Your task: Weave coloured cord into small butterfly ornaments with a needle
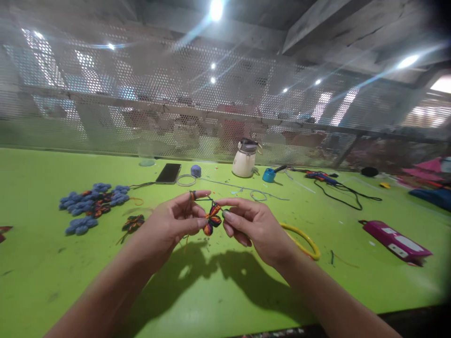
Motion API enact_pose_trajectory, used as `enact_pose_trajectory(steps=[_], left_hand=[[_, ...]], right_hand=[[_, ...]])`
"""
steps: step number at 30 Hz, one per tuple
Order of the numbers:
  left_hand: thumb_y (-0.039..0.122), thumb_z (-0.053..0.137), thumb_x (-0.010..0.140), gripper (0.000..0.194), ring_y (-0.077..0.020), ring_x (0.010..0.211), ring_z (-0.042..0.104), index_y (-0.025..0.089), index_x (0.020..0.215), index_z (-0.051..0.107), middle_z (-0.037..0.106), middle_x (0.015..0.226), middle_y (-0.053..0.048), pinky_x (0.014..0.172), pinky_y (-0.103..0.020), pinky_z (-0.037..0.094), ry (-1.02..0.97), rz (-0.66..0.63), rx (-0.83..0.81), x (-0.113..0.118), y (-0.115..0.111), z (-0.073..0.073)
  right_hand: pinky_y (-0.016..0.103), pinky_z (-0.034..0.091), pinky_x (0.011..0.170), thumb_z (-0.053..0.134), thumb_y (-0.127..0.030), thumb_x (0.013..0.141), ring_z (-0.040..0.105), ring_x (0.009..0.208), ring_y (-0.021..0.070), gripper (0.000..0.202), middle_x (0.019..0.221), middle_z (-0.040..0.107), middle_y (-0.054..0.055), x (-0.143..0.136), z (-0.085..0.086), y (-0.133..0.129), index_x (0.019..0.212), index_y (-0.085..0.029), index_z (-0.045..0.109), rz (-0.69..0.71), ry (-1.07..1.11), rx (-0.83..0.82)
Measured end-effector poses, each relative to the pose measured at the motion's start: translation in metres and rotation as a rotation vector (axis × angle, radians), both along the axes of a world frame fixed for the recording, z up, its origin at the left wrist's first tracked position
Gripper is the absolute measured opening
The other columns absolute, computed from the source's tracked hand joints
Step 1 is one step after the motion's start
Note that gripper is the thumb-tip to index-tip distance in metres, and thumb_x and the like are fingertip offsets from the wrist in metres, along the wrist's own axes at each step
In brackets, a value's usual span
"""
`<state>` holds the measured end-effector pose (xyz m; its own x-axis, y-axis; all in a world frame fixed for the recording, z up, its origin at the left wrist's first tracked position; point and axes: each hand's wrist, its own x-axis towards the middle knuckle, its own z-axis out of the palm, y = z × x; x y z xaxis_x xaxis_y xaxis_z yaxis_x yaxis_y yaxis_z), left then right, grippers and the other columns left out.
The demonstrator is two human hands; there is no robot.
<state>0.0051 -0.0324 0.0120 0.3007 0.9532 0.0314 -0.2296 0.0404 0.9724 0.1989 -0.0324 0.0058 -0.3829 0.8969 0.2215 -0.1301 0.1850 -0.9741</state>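
My left hand [185, 216] pinches a small multicoloured crochet flower [212, 219] in orange, red and dark purple between thumb and fingers. Dark yarn [204, 199] runs from around its raised index finger to the top of the flower. Beside it, my right hand [246, 220] is closed in a pinch on a crochet hook [226, 213], mostly hidden by the fingers, with a bit of green showing. The hook's tip meets the flower's upper edge. Left of my hands lie a matching multicoloured flower [133, 223] and a cluster of blue crochet flowers [80, 204].
Across the green table [105, 291] are a phone [168, 173], a purple yarn ball [196, 171], a cream bottle [244, 159], a blue pot [269, 175], a glue gun [320, 176] with its cord, a yellow ring [310, 241] and a magenta box [396, 241]. A perforated screen [158, 94] stands behind.
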Motion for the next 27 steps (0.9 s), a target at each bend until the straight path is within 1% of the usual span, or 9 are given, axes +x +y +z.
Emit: enact_pose_trajectory(steps=[5, 10, 15, 18, 21, 27], left_hand=[[0.016, 0.081, 0.064, 0.051, -0.0141, 0.067, 0.061, 0.018, 0.112, 0.065, 0.065, 0.073, 0.001, 0.07, -0.029, 0.042, -0.027, -0.015, -0.038, 0.0004, 0.0006, -0.0014], [0.016, 0.081, 0.062, 0.044, -0.0142, 0.066, 0.061, 0.016, 0.104, 0.069, 0.066, 0.072, 0.0, 0.069, -0.028, 0.041, -0.023, -0.001, -0.05, 0.0006, 0.0011, -0.0024], [0.016, 0.082, 0.063, 0.047, -0.0144, 0.068, 0.062, 0.017, 0.108, 0.068, 0.066, 0.075, 0.0, 0.07, -0.029, 0.042, -0.018, 0.008, -0.063, 0.0002, 0.0018, -0.0033], [0.017, 0.082, 0.063, 0.05, -0.0142, 0.069, 0.062, 0.018, 0.111, 0.067, 0.066, 0.076, 0.001, 0.071, -0.029, 0.042, -0.021, 0.01, -0.062, -0.0003, 0.0022, -0.0041], [0.016, 0.083, 0.062, 0.052, -0.0136, 0.068, 0.062, 0.017, 0.111, 0.067, 0.066, 0.075, 0.001, 0.071, -0.028, 0.042, -0.02, 0.014, -0.065, -0.0005, 0.0023, -0.0044], [0.017, 0.082, 0.062, 0.05, -0.0138, 0.068, 0.062, 0.018, 0.111, 0.067, 0.066, 0.074, 0.001, 0.072, -0.029, 0.042, -0.017, 0.012, -0.063, -0.0002, 0.0018, -0.0033]], right_hand=[[0.018, 0.024, 0.037, 0.063, -0.027, 0.084, 0.035, 0.038, 0.0028, 0.034, 0.057, 0.055, -0.005, 0.0006, -0.0004, 0.0002, 0.116, -0.018, 0.066, 0.008, -0.011, 0.006], [0.018, 0.025, 0.037, 0.06, -0.024, 0.086, 0.035, 0.038, 0.0025, 0.034, 0.057, 0.055, -0.005, 0.0004, 0.0003, -0.0001, 0.119, -0.021, 0.065, 0.018, -0.011, -0.002], [0.017, 0.024, 0.036, 0.062, -0.025, 0.084, 0.035, 0.037, 0.0025, 0.027, 0.056, 0.055, -0.006, -0.0016, 0.0013, -0.0024, 0.11, -0.018, 0.065, -0.002, 0.01, -0.039], [0.016, 0.025, 0.036, 0.064, -0.027, 0.084, 0.037, 0.037, 0.0031, 0.021, 0.056, 0.058, -0.006, -0.0024, 0.0009, -0.0031, 0.103, -0.019, 0.058, -0.007, 0.031, -0.08], [0.016, 0.025, 0.036, 0.065, -0.029, 0.084, 0.038, 0.036, 0.0035, 0.021, 0.057, 0.06, -0.006, -0.0026, 0.0001, -0.0027, 0.097, -0.021, 0.051, -0.004, 0.047, -0.102], [0.015, 0.025, 0.036, 0.064, -0.029, 0.084, 0.038, 0.037, 0.0034, 0.022, 0.058, 0.061, -0.006, -0.0022, 0.0008, -0.0031, 0.099, -0.021, 0.051, 0.002, 0.039, -0.085]])
